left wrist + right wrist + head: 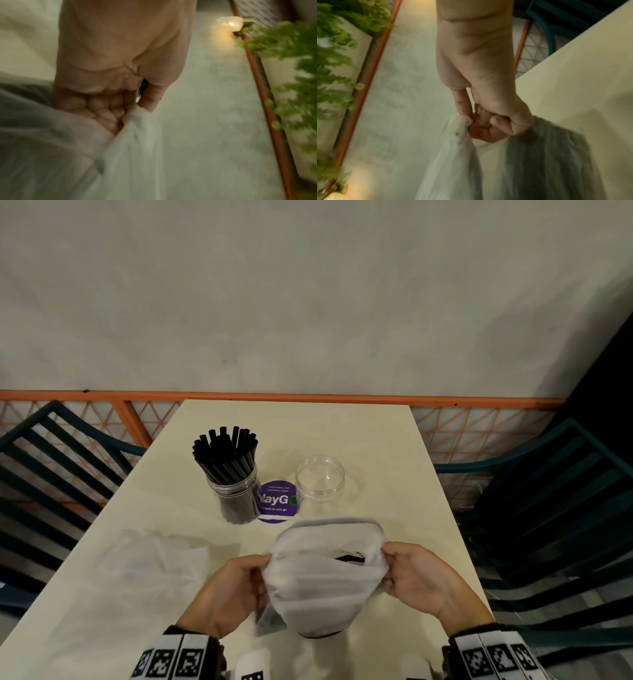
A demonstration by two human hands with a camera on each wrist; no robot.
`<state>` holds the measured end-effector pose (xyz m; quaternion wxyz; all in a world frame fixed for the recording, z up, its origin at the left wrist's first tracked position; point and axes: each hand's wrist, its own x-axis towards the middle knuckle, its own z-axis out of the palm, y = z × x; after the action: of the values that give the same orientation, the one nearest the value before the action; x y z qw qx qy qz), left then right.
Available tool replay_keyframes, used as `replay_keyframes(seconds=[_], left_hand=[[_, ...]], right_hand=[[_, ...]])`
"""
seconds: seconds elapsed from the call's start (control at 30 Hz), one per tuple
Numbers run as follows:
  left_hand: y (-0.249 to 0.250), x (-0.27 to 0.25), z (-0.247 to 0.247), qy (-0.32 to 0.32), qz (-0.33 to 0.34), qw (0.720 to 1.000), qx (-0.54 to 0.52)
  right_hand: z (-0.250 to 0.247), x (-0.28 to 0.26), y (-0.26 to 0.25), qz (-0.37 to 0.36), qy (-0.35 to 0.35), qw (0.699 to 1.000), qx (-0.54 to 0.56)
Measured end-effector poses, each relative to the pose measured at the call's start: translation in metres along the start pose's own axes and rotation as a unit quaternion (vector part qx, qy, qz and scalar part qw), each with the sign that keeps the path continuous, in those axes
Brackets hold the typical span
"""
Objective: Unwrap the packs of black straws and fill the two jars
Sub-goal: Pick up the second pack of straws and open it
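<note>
A pack of black straws in cloudy white plastic wrap [325, 577] is held above the near edge of the cream table [394, 440]. My left hand [236, 590] pinches its left top corner and my right hand [411, 577] pinches the right corner. The wrap's mouth is stretched apart and dark straw ends [349, 558] show inside. Both wrist views show thumb and curled fingers pinching the wrap [137, 121] [462, 128]. One clear jar [238, 494] at mid table is packed with black straws [226, 453]. A second clear jar [320, 477] to its right stands empty.
An empty crumpled wrapper [154, 563] lies on the table's left. A round purple sticker [277, 503] sits between the jars. Dark teal chairs [51, 467] [555, 508] flank the table. An orange rail [308, 397] and a grey wall stand behind.
</note>
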<state>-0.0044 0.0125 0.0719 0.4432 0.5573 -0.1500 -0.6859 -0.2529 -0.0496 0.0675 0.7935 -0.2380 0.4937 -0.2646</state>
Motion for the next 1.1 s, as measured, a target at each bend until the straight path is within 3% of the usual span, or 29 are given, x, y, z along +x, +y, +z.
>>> replay_keyframes(seconds=[0.2, 0.33, 0.43, 0.5, 0.6, 0.67, 0.77, 0.83, 0.87, 0.97, 1.1], left_hand=[[0.001, 0.006, -0.002, -0.01, -0.003, 0.993, -0.119], [0.003, 0.009, -0.001, -0.044, 0.028, 0.989, -0.137], [0.006, 0.004, -0.005, -0.091, 0.085, 0.99, -0.068], [0.001, 0.007, -0.01, -0.094, 0.104, 0.989, 0.047], [-0.008, 0.012, -0.008, 0.0, 0.127, 0.977, 0.17], [-0.01, 0.012, -0.002, 0.099, 0.153, 0.956, 0.231], [-0.01, 0.013, -0.008, 0.229, 0.219, 0.881, 0.351], [-0.009, 0.011, -0.013, 0.255, 0.272, 0.834, 0.406], [-0.009, 0.01, -0.014, 0.256, 0.281, 0.826, 0.416], [-0.008, 0.012, -0.014, 0.228, 0.277, 0.838, 0.412], [-0.01, 0.013, -0.012, 0.131, 0.224, 0.915, 0.309]], right_hand=[[-0.009, -0.007, -0.008, 0.009, -0.007, 0.993, 0.119], [-0.011, -0.005, -0.006, -0.016, 0.014, 0.993, 0.119], [-0.016, -0.005, -0.001, -0.06, -0.006, 0.997, 0.05], [-0.018, -0.003, 0.005, -0.101, 0.031, 0.992, -0.061], [-0.008, 0.003, 0.013, -0.159, 0.148, 0.945, -0.245], [-0.003, 0.006, 0.013, -0.187, 0.201, 0.922, -0.272], [-0.01, 0.006, 0.008, -0.233, 0.241, 0.892, -0.302], [-0.017, 0.003, 0.006, -0.247, 0.252, 0.873, -0.336], [-0.018, 0.003, 0.007, -0.245, 0.252, 0.869, -0.349], [-0.015, 0.004, 0.01, -0.235, 0.221, 0.887, -0.331], [-0.01, 0.004, 0.011, -0.203, 0.161, 0.927, -0.27]])
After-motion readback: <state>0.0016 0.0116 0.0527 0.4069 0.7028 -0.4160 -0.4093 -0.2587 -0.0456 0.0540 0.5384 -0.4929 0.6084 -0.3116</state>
